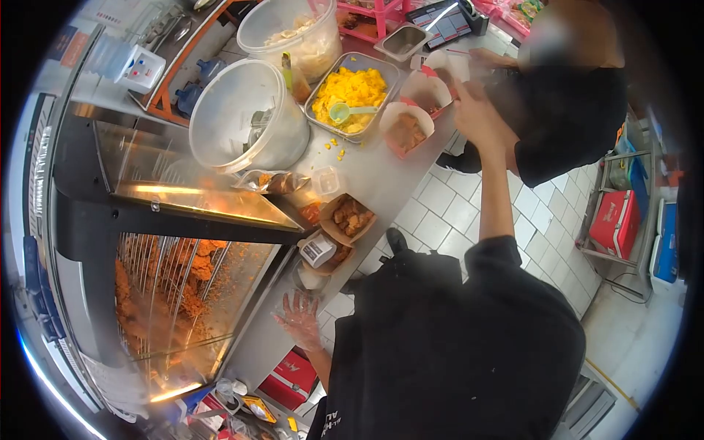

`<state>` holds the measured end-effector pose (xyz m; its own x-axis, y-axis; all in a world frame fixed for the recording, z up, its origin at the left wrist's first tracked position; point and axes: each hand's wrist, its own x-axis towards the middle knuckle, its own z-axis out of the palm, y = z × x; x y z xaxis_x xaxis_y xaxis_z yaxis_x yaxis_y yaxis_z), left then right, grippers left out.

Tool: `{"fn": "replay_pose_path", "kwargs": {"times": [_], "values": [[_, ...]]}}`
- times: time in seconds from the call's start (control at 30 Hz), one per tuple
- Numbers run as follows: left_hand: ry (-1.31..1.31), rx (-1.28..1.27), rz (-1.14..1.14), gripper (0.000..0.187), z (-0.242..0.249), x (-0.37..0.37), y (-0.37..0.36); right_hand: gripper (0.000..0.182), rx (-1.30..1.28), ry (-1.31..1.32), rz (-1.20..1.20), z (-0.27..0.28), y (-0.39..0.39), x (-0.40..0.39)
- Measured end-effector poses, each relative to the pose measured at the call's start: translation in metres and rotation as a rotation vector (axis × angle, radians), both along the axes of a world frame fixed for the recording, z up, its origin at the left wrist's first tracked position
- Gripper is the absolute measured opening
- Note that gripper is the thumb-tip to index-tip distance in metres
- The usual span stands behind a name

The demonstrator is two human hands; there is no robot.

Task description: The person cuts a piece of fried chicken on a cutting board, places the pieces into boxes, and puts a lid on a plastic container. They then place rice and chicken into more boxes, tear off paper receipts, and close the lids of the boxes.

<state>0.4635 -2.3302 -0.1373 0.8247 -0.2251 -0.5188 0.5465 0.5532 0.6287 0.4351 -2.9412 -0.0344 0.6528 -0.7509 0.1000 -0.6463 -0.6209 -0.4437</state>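
My left hand (pixel 299 320), in a clear plastic glove, is open with its fingers spread over the counter edge, holding nothing. Close by are a small white-lidded tub (pixel 317 250) and a brown paper box (pixel 353 218) of fried chicken pieces. My right hand (pixel 473 114) reaches far across, fingers closed at the rim of a white-sided paper food box (pixel 449 67); its fingertips are partly hidden. Beside it stand two more red-and-white paper boxes, the nearer box (pixel 408 130) with brown food inside. A steel tray (pixel 357 134) of yellow food holds a pale green scoop (pixel 343 111).
A heated glass cabinet (pixel 183 293) with fried chicken stands at left. Two large plastic tubs (pixel 249 117) are behind the counter (pixel 367 172). A co-worker in black (pixel 565 117) stands at the far right, one hand (pixel 493 58) near the boxes. A tablet (pixel 440 26) stands behind.
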Motion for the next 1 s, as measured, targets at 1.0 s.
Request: {"fn": "replay_pose_path", "kwargs": {"times": [1.0], "values": [[0.064, -0.148, 0.101, 0.090, 0.004, -0.005, 0.007, 0.083, 0.275, 0.376, 0.243, -0.019, 0.100, -0.023]]}}
